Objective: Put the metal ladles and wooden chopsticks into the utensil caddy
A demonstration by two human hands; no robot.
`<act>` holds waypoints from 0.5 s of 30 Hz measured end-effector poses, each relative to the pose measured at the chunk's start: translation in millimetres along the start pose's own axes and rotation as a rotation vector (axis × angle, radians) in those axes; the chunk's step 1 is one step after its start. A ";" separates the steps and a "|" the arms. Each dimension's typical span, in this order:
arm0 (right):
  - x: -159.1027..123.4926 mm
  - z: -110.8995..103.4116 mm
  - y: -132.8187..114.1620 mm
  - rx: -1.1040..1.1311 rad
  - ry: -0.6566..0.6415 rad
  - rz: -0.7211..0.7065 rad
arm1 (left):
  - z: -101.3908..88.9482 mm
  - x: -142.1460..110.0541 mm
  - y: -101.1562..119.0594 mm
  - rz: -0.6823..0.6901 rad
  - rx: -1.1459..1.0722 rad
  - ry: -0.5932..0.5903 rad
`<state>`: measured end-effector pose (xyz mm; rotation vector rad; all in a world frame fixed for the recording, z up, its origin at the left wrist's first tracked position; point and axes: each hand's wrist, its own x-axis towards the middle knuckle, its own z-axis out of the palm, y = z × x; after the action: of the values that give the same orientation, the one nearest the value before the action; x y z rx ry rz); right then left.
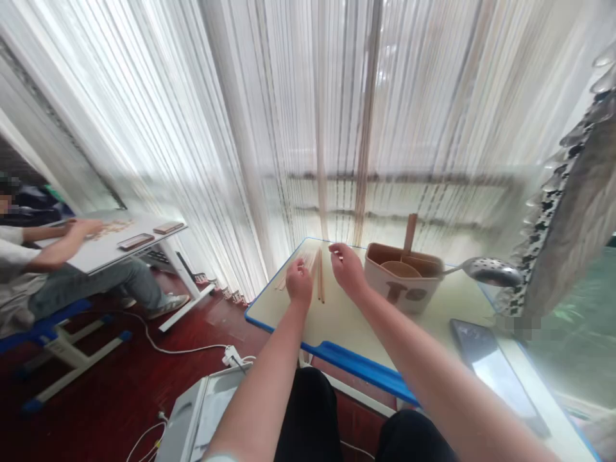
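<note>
Brown-lined white container (405,287), 3 o'clock of right hand (346,266): brown handle (410,233), perforated metal ladle (491,271) inside. Left hand (299,280): thin pale sticks (310,259), 1 o'clock; long brown sticks (320,277), 3 o'clock. All fingers curled; grip: cannot tell.

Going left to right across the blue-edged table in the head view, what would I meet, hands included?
Left hand → two brown sticks → right hand → divided container → perforated ladle.

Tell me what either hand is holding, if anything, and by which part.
It cannot be told: the left hand is curled at the thin pale sticks, the right hand is curled nearby; neither grip shows clearly.
</note>
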<state>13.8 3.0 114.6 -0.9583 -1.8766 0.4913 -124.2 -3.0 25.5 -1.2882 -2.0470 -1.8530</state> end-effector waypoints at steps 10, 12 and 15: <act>-63.2 62.6 68.4 -0.391 -0.284 -0.018 | -12.3 -18.5 -17.0 0.144 0.111 -0.150; -63.9 61.3 66.2 -0.410 -0.280 -0.022 | -10.7 -18.5 -16.7 0.162 0.133 -0.204; -64.9 59.8 61.7 -0.442 -0.307 -0.009 | -9.3 -18.9 -18.2 0.151 0.167 -0.233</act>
<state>3.1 -6.6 7.9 -1.2122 -2.3254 0.2267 -127.6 -18.9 2.9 -1.6259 -2.0917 -1.4955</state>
